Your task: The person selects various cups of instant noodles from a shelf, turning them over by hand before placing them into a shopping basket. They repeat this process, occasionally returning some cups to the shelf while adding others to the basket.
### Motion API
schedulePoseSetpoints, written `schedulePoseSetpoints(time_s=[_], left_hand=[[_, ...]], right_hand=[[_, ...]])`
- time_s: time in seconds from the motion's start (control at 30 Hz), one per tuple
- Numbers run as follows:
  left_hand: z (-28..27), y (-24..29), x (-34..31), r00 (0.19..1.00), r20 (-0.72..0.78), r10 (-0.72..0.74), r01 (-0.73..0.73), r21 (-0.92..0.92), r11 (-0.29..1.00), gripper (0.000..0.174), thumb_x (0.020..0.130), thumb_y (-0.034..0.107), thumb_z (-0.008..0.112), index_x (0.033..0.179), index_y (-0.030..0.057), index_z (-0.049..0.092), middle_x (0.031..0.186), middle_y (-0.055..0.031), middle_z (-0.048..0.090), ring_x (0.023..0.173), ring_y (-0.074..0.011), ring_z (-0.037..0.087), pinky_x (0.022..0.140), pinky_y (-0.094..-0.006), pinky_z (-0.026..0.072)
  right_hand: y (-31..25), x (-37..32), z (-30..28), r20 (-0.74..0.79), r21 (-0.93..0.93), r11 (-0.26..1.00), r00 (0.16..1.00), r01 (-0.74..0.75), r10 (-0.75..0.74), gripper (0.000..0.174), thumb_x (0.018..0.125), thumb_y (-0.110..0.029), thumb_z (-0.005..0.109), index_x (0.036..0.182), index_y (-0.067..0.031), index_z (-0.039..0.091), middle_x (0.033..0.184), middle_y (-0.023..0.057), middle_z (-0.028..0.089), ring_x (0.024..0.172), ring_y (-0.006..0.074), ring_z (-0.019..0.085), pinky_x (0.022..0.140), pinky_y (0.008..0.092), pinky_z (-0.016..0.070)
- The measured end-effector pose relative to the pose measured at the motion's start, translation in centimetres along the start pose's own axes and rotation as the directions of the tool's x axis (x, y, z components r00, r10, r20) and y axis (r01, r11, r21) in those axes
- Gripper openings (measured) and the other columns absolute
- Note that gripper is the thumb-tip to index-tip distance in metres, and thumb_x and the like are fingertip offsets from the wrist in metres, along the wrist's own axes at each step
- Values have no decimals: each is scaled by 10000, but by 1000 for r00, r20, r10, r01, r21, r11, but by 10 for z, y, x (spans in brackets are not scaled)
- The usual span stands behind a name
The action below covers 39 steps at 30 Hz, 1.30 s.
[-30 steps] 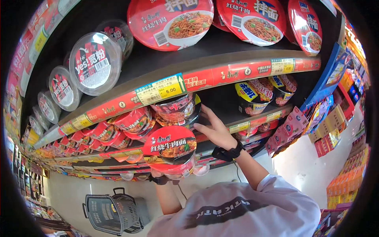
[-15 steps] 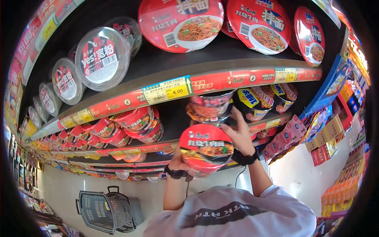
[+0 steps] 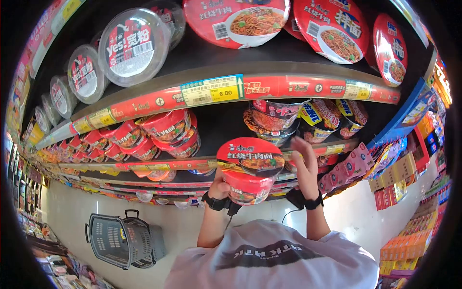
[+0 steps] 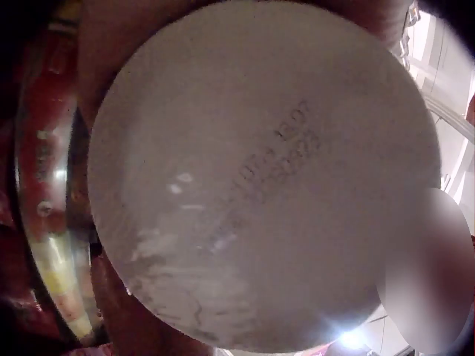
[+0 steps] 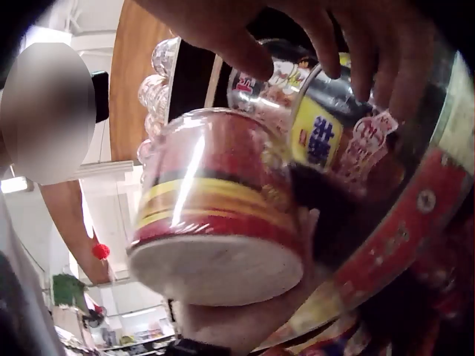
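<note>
A red instant noodle bowl (image 3: pixel 250 159) with a printed lid is held in front of the shelf. My left hand (image 3: pixel 219 185) grips it from the left side. In the left wrist view the pale round base of the noodle bowl (image 4: pixel 260 178) fills most of the picture, with printed digits on it. To the right of the bowl, my right hand (image 3: pixel 306 166) is raised with its fingers extended and apart, holding nothing. In the right wrist view the fingers (image 5: pixel 319 33) reach over near the shelved cups, above the shrink-wrapped bowl (image 5: pixel 215 193).
Two stacked noodle bowls (image 3: pixel 274 120) stand on the shelf behind, beside yellow-labelled cups (image 3: pixel 317 120). Red bowls (image 3: pixel 168 132) line the shelf at left. A price-tagged shelf edge (image 3: pixel 279 86) overhangs them. A grey shopping basket (image 3: pixel 110 241) sits on the floor; hanging packets (image 3: pixel 351 164) stick out at right.
The stacked bowls moved right along the shelf to beside the yellow-labelled cups, and my right hand came away from them. The red bowl in my left hand moved right, then slightly back up.
</note>
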<state>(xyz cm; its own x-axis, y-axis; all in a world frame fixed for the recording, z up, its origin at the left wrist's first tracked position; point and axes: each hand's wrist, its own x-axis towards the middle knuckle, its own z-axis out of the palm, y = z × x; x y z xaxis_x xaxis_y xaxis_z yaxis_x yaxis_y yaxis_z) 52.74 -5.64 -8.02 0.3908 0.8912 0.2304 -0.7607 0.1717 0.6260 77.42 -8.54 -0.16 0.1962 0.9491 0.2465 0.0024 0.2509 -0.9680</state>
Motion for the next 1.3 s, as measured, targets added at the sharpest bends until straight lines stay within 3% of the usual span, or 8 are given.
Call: schedulePoseSetpoints(time_s=[0.2,0.3,0.4,0.67,0.7,0.8,1.13,1.3], left_hand=[[22,18,-8,965,-150,216,-212,43,976,947,633,196,870,1415,3,371,1360,-151,532,1225,-266,556,1017,-402,473],[22,31,-5,937,-143,319,-270,280,921,868,640,193,886,1351,-14,432,1310,-130,562,1200,-228,560,1004,-376,462],[32,54,5,903,-77,422,-313,555,771,874,654,191,887,1369,-13,427,1281,-115,573,1196,-214,553,1019,-360,443],[37,81,-2,878,-53,476,-237,815,528,887,678,315,895,1369,-29,458,1233,-71,517,1206,-202,528,976,-344,464],[31,83,2,875,48,482,-248,899,360,807,747,251,856,1379,-38,446,1253,-90,532,1178,-183,537,940,-340,479],[39,76,7,918,-105,383,-153,796,586,725,810,155,797,1399,-45,426,1276,-117,551,1145,-174,552,942,-341,474],[24,68,30,875,12,484,-258,857,445,777,863,27,692,1499,-39,251,1372,-176,518,1244,-243,529,1038,-343,418],[23,60,33,858,-95,505,-241,793,560,720,886,57,686,1468,-90,287,1407,-216,481,1296,-241,484,1065,-352,389]], right_hand=[[-9,-34,40,322,53,999,947,-3,-14,702,816,-161,768,1399,15,419,1322,137,501,1189,225,534,976,338,452],[-9,-19,60,367,-240,907,897,346,-245,866,720,-246,860,1407,16,402,1310,143,490,1169,245,541,943,350,471],[-1,-5,78,343,-141,963,924,229,-170,966,664,-297,894,1417,22,380,1280,154,505,1148,265,545,945,363,464],[3,-4,96,221,-212,896,913,389,-344,976,668,-303,883,1432,36,380,1292,202,534,1178,339,530,1012,420,419],[1,-5,97,189,-332,811,877,481,-442,914,696,-236,865,1429,34,391,1311,204,514,1183,339,526,1012,420,422],[13,-2,107,85,-308,815,867,492,-491,839,730,-155,835,1427,25,405,1328,202,486,1180,340,523,997,409,436],[41,3,139,-12,-475,716,810,512,-587,697,812,-47,729,1421,36,399,1371,244,437,1234,393,476,1024,437,413],[42,9,151,-75,-416,739,790,529,-608,672,811,-22,709,1407,31,405,1377,250,446,1253,398,469,1036,443,403]])
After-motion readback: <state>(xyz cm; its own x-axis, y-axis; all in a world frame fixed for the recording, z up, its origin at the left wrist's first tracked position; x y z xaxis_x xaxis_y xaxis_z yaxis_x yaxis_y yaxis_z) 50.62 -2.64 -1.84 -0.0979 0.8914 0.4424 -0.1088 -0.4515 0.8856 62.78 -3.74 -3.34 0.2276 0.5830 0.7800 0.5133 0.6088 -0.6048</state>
